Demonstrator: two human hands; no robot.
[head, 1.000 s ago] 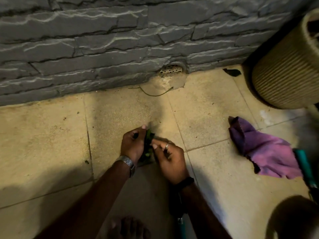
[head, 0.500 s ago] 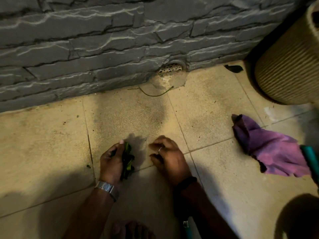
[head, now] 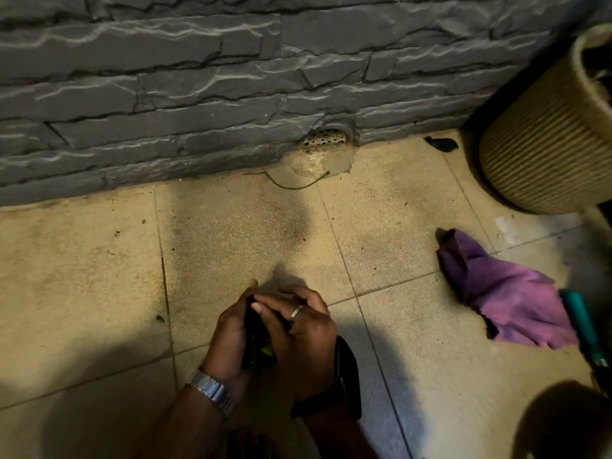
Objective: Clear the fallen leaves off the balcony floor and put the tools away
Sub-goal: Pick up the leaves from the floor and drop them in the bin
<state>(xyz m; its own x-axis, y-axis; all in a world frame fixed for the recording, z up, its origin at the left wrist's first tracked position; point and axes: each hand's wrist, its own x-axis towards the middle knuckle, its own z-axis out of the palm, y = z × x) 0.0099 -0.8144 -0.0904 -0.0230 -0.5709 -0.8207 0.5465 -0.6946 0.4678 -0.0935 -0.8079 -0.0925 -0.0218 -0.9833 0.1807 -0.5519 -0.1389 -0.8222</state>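
Low over speckled beige tiles [head: 231, 233], left hand [head: 228, 339] and right hand [head: 298, 336] press together round a dark leaf wad [head: 256, 339] — crumpled purple cloth [head: 506, 293] lies well apart, by a ribbed pot [head: 536, 134].

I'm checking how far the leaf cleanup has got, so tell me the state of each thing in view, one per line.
Left hand: gripping a bunch of leaves.
Right hand: fingers curled over the same bunch.
Loose leaf: lying on the floor by the wall, not yet picked up.
Stem: lying on the floor below the drain.
Purple cloth: crumpled on the floor.
Teal handle: its top lies against the cloth's right edge.
Pot: upright.
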